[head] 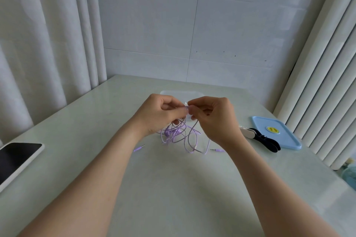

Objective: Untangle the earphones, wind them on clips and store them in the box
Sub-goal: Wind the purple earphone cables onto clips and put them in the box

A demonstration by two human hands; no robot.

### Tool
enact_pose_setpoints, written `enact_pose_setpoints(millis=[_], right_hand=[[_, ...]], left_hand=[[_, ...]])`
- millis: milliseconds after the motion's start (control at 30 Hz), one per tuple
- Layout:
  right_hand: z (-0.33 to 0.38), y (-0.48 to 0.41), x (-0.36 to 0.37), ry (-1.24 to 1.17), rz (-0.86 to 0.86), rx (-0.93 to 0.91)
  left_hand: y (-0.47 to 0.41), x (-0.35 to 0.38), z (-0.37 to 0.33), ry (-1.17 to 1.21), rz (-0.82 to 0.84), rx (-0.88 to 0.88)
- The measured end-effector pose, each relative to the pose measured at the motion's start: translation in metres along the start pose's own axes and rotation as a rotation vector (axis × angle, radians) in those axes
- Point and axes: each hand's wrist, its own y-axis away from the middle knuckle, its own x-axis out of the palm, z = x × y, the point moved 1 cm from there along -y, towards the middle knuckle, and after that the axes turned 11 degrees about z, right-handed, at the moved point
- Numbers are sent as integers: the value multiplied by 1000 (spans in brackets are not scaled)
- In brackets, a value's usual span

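Tangled purple earphones (178, 135), trailing onto table (173, 188); cord pinched by curled fingers of left hand (160, 114) and right hand (211, 118).

Lilac earphones (178, 136), pale green table (173, 188), light blue lid (285, 140) with yellow centre, black and white clips (260, 137), black-screened white phone (17, 159), white curtains (48, 34).

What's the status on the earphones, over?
Left hand, right hand: grip pinching thin purple earphone cords. Cords tangled, not yet wound. Nothing in the way.

A pale table (173, 188) bears a phone (15, 159), blue lid (287, 141), clips (266, 141), clear box (181, 93), earphones (185, 137).
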Motion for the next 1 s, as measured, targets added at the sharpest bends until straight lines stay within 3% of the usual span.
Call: enact_pose_setpoints(millis=[167, 400, 533, 833, 1000], right_hand=[[1, 2, -1, -13, -5, -29], [1, 2, 4, -91, 87, -59], [-2, 2, 10, -200, 36, 13], [-2, 1, 4, 53, -231, -58], [1, -1, 3, -345, -226, 6]], left_hand=[[-5, -2, 6, -18, -65, -23], [-12, -10, 18, 63, -356, -77], [-12, -2, 17, 109, -261, -82], [-11, -2, 9, 288, -112, -66], [-8, 1, 5, 227, -84, -47]])
